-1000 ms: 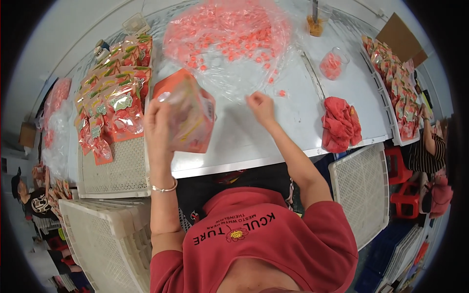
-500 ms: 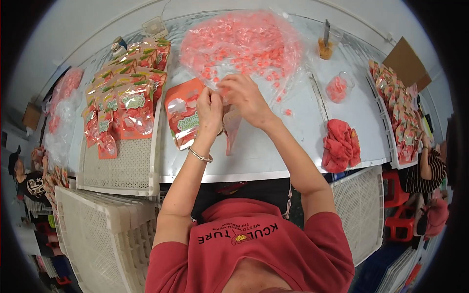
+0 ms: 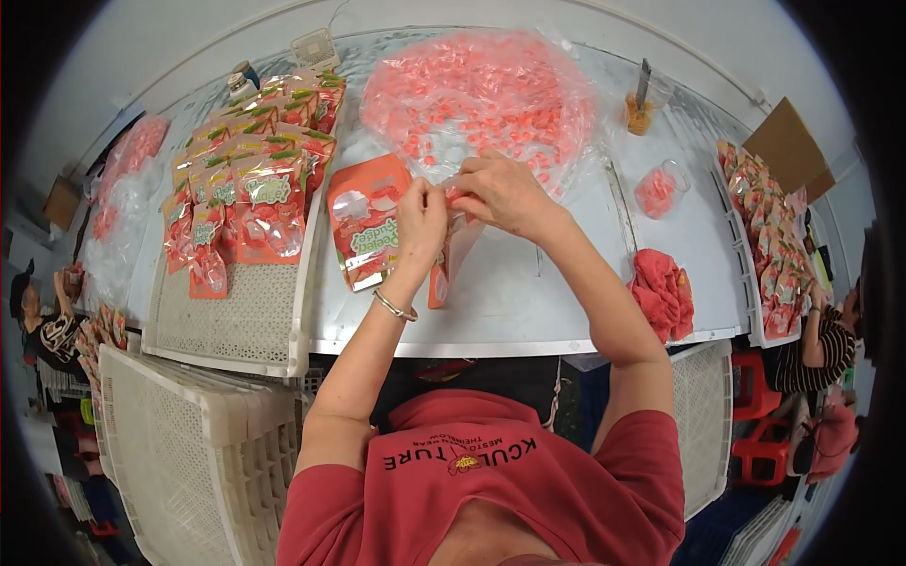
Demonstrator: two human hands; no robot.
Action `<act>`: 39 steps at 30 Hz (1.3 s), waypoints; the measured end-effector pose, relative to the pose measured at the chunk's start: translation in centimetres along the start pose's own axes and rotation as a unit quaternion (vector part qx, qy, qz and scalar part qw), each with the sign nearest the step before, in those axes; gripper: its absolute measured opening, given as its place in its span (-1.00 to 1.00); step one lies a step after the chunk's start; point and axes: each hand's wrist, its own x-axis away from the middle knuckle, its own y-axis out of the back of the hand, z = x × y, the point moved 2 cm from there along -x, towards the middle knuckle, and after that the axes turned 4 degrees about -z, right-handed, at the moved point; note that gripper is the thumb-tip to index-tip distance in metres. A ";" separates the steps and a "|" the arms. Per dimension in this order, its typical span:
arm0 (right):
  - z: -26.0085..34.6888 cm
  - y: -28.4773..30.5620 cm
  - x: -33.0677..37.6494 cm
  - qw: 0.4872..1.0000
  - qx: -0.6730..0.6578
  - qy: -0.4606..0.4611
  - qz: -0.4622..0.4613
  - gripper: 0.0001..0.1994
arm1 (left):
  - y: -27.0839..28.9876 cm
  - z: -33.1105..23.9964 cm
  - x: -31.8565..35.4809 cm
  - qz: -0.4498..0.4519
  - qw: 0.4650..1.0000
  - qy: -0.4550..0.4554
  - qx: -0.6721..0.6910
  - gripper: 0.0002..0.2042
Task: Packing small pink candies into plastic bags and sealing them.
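My left hand [image 3: 421, 224], a bangle on its wrist, is closed on the upper edge of a red candy pouch [image 3: 457, 253] that hangs between my hands. My right hand [image 3: 507, 192] is bent inward with its fingertips pinched at the same edge; its palm side is hidden. Beside my left hand a flat red pouch [image 3: 355, 212] lies on the table. Beyond my hands spreads a large clear plastic bag [image 3: 481, 80] of loose pink-red candies, some scattered near its front edge.
At left, filled pouches [image 3: 269, 212] stand in rows on a white perforated tray [image 3: 226, 311]. A cup of pink candies [image 3: 658, 191], a crumpled red cloth [image 3: 661, 294] and a container with a utensil [image 3: 641, 108] sit at right. Another pouch tray [image 3: 769, 255] and co-workers flank the table.
My right hand has come down from raised, spread fingers to a pinch at the pouch's edge. My left hand keeps its hold. The whole view has shifted slightly.
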 end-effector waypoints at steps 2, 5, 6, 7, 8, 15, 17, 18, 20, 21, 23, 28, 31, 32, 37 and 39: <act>-0.9 0.8 -0.7 0.995 -0.067 -0.067 -0.010 -0.86 | -0.3 -0.4 0.2 -0.001 0.998 -0.055 -0.044 -0.77; -1.4 2.1 -1.9 0.962 -0.178 -0.202 -0.040 -0.85 | -0.2 -0.9 0.3 0.002 0.995 -0.083 -0.055 -0.78; -1.5 2.2 -2.0 0.936 -0.221 -0.268 -0.059 -0.85 | -0.4 -1.1 0.4 0.001 0.995 -0.082 -0.054 -0.78; -1.4 1.3 -1.8 0.936 -0.218 -0.271 -0.061 -0.85 | -1.0 -1.3 0.6 0.005 0.996 -0.073 -0.046 -0.78; -0.6 -0.5 -1.6 0.975 -0.094 -0.200 -0.030 -0.84 | -1.1 -1.4 0.7 0.007 0.997 -0.064 -0.041 -0.77; 1.8 -0.2 -2.2 0.989 0.095 -0.115 -0.009 -0.80 | -0.3 0.3 0.2 -0.005 0.996 -0.064 -0.054 -0.80; 1.0 0.2 -2.6 0.981 -0.012 -0.189 -0.028 -0.81 | -0.7 0.2 -0.1 0.000 0.997 -0.074 -0.038 -0.79; 0.4 0.3 -2.7 0.958 -0.121 -0.258 -0.047 -0.82 | -0.8 0.2 0.0 0.002 0.997 -0.074 -0.038 -0.79; -0.5 0.4 -2.7 0.933 -0.204 -0.273 -0.114 -0.83 | -1.1 -0.3 0.6 0.022 0.998 -0.054 -0.035 -0.78; -0.8 0.4 -2.5 0.898 -0.286 -0.281 -0.180 -0.84 | -1.6 -0.1 0.5 0.026 0.998 -0.053 -0.034 -0.78; 1.0 -0.9 -2.2 0.956 -0.185 -0.198 -0.114 -0.84 | -1.7 0.2 0.0 -0.024 0.995 -0.016 0.100 -0.77; -1.3 1.7 3.6 0.852 -0.394 -0.289 -0.187 -0.75 | 0.9 -1.2 0.4 -0.017 0.999 -0.031 0.037 -0.77; -1.0 -2.7 14.2 0.926 -0.105 -0.348 0.101 -0.74 | 1.2 -2.5 1.0 0.011 0.998 -0.031 0.062 -0.74; 1.2 -3.8 17.0 0.954 -0.056 -0.286 0.075 -0.77 | 1.3 -2.9 1.2 -0.004 0.995 -0.079 0.057 -0.76; 0.5 -4.4 19.3 0.931 -0.100 -0.351 -0.021 -0.83 | 0.3 -4.1 2.4 0.016 0.992 -0.122 0.036 -0.79; 0.8 -0.6 13.7 0.878 -0.216 -0.361 -0.226 -0.85 | -0.1 -4.1 2.6 0.030 0.988 -0.151 -0.022 -0.80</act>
